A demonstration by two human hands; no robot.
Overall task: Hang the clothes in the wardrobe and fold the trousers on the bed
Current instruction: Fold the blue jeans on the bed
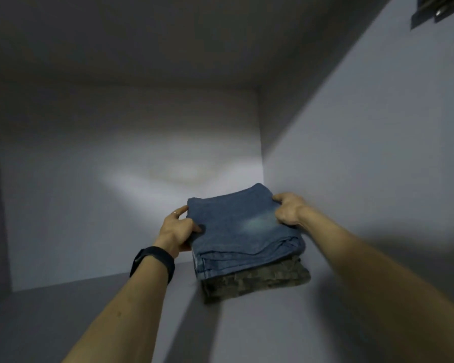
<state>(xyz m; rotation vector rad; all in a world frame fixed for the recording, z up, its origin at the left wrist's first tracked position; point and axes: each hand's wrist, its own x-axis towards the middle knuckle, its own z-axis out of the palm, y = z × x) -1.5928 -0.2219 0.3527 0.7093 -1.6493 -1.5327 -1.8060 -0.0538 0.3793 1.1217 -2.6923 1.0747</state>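
Head view: folded jeans (243, 226) sit between both hands on folded camo trousers (257, 282); left hand (177, 233) and right hand (287, 209) each pinch a side edge. Denim looks soft, moderately heavy, floppy; hold both sides or support underneath so folds don't slump.

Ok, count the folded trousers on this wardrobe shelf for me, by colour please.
Blue denim trousers: 1, top of the pile, held by the left hand and the right hand
Camouflage trousers: 1, underneath
Total: 2
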